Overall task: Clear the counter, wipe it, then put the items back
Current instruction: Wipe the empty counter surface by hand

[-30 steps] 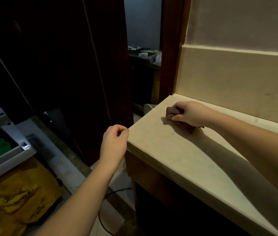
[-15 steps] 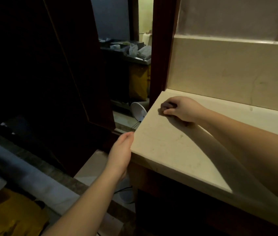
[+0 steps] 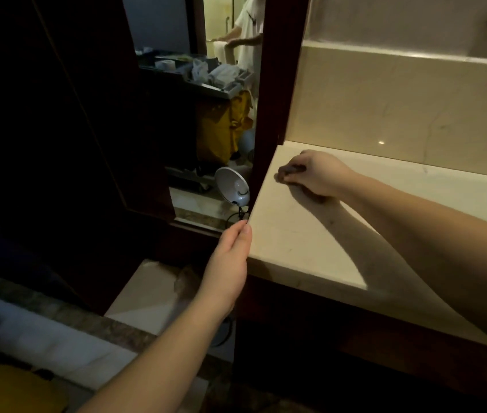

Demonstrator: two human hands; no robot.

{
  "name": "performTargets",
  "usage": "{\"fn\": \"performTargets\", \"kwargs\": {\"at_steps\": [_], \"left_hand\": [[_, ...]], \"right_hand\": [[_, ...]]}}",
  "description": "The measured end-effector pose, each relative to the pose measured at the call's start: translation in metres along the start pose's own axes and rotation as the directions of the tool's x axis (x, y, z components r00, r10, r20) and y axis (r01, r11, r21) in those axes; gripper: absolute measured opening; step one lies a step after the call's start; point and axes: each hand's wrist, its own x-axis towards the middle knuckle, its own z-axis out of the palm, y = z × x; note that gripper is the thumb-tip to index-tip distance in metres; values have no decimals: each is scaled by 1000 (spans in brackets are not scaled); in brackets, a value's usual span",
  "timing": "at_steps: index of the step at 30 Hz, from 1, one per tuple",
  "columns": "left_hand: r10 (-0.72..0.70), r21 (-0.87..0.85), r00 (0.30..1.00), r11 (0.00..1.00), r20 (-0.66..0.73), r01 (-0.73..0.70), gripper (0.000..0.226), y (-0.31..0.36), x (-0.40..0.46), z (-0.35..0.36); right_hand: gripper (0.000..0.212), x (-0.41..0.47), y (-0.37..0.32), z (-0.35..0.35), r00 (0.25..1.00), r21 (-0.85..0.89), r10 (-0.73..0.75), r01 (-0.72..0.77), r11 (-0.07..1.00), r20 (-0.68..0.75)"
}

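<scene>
Sliding further left now, the right hand (image 3: 315,174) is carrying the dark cloth (image 3: 291,169) to the far left corner of the counter (image 3: 310,239), while the left hand (image 3: 230,263) has come up from below to meet the counter's left edge. Fingers of the right hand are curling tight around the cloth, bunching it and pressing it onto the pale stone. Fingers of the left hand are lying straight, touching the edge and holding nothing. Wiping is the step in hand, by my reading. Next, the cloth is probably needing a pass back toward the near edge and off to the right. Just left of the counter, a small white lamp (image 3: 231,186) is sitting low, and beyond it a cleaning cart (image 3: 206,81) is standing in the doorway.
</scene>
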Motion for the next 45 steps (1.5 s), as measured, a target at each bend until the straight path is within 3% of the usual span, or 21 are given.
{"fn": "performTargets", "kwargs": {"at_steps": [6,10,12,16,22,27,32,34,37,39,42,43,45], "left_hand": [[44,30,999,999,-9,-44,42,-1,-2,-1],[43,31,998,999,-44,-42,34,-1,-3,1],[42,46,997,998,-61,-39,31,-2,-3,1],[84,71,992,995,-100,-77,26,-6,-2,4],[115,91,985,990,-131,-103,34,-10,1,5],[103,113,985,990,-142,-87,43,-12,1,5],[116,94,980,990,-159,-102,49,-11,0,9],[118,77,980,991,-162,-107,49,-12,0,10],[126,61,979,991,-158,-117,48,-13,1,9],[127,59,980,991,-152,-119,48,-14,1,8],[126,55,981,991,-145,-120,53,-15,0,8],[129,52,981,991,-144,-122,54,-15,0,8],[126,48,982,992,-139,-121,54,-15,0,8]], "right_hand": [[28,-32,-15,6,965,48,-243,239,970,98],[26,-2,11,-9,995,-48,-77,80,996,65],[27,9,4,-5,997,-27,-67,67,997,27],[21,-12,-16,14,948,97,-307,298,949,86],[26,24,14,-3,997,14,-75,74,997,29],[22,-14,-2,8,923,133,-362,345,929,132],[27,26,24,-6,998,-18,-63,64,998,28],[25,27,12,0,993,10,-121,121,993,12],[22,1,-3,14,936,95,-345,337,936,75],[24,4,11,8,956,97,-282,274,957,76],[27,37,39,-1,1000,-50,4,-3,999,8],[27,43,40,0,999,-59,42,-42,997,-15],[23,41,25,7,999,-4,-26,26,1000,-47]]}}
